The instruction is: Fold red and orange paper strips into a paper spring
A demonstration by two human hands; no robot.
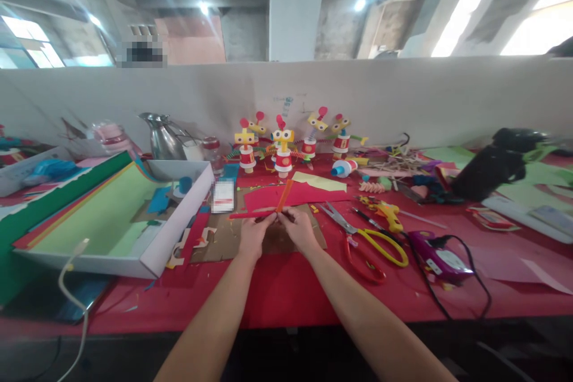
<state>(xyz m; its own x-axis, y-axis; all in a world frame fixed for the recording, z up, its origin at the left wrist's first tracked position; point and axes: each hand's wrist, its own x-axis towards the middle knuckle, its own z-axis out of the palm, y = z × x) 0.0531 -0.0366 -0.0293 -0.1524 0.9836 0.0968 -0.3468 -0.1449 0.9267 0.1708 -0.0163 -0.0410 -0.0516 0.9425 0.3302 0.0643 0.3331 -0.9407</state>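
My left hand (255, 234) is closed, its fingertips pinching a narrow red paper strip (245, 215) that points left. Beside it, my right hand (297, 230) pinches an orange paper strip (286, 194) that slants up and away. The two strips meet at a corner between my fingertips; whether they are stuck together is hidden. Both hands are over a brown cardboard sheet (215, 242) lying on the red-covered table (286, 310). Just beyond the strips lies a red paper sheet (313, 194).
Paper-cup figures (283, 161) stand along the wall. At left is a white box (154, 256) with coloured paper; scissors (358, 230), a yellow glue gun (390, 215) and a purple device (441, 259) with a black cord lie at right. A metal jug (163, 137) stands behind.
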